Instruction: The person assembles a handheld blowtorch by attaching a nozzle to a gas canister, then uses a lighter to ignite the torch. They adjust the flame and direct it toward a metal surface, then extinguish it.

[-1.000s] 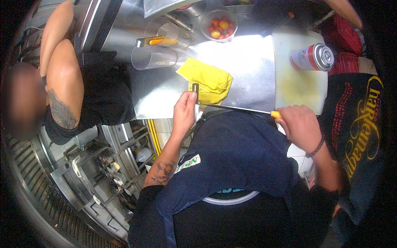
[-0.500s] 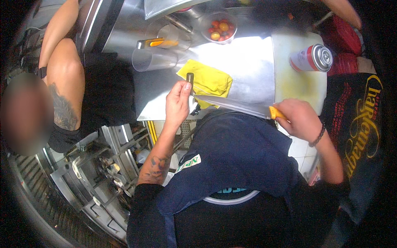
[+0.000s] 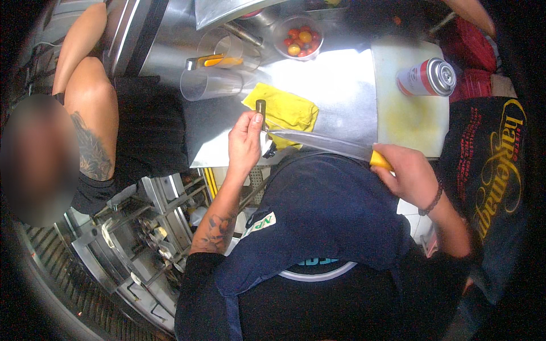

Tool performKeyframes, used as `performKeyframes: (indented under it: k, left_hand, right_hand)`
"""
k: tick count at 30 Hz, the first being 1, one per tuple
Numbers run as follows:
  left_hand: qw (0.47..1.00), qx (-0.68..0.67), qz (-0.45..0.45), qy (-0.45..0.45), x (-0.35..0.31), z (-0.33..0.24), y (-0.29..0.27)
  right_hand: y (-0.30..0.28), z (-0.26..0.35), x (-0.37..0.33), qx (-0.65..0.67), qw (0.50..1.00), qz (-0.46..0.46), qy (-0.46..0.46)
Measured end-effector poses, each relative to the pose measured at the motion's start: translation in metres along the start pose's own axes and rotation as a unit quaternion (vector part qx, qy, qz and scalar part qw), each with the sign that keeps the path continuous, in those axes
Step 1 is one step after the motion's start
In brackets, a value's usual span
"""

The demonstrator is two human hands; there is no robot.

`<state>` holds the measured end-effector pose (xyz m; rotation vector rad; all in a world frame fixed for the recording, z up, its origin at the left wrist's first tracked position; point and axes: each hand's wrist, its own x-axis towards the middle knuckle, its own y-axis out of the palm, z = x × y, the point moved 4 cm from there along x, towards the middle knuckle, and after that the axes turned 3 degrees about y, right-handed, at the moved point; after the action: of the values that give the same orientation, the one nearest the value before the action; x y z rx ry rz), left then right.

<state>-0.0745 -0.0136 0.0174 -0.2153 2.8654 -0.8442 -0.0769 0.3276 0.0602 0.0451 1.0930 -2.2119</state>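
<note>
Head: right grip seemingly snug around knife

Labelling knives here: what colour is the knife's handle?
Yellow handle, best seen in the head view.

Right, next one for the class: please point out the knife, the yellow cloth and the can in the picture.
Knife (image 3: 330,143): head view, on the middle of the blade.
Yellow cloth (image 3: 289,111): head view, on its central surface.
Can (image 3: 420,80): head view, on its side wall.
</note>
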Motion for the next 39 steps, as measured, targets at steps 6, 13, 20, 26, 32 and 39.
performKeyframes:
  k: [6,13,20,26,32,39]
  left_hand:
    - [0.999,-0.044,0.019,0.005,0.000,0.011,0.002]
    - [1.000,0.001,-0.018,-0.009,0.003,-0.003,-0.003]
    - [1.000,0.002,-0.018,-0.004,0.005,-0.001,-0.005]
    - [0.998,-0.058,0.004,-0.013,0.005,-0.007,-0.003]
    - [0.960,-0.224,0.052,-0.161,0.001,0.014,0.002]
    - [0.938,-0.275,0.072,-0.197,-0.004,0.007,0.004]
  right_hand:
    - [-0.007,0.004,0.005,-0.082,0.997,0.001,-0.007]
    - [0.003,0.015,0.005,-0.145,0.988,-0.044,-0.029]
    - [0.008,0.008,0.004,-0.051,0.998,0.030,0.010]
    - [0.001,0.010,0.006,-0.021,0.999,0.032,0.017]
    - [-0.013,0.025,-0.002,-0.020,0.998,0.038,0.035]
    - [-0.031,0.043,-0.010,-0.034,0.998,0.028,0.037]
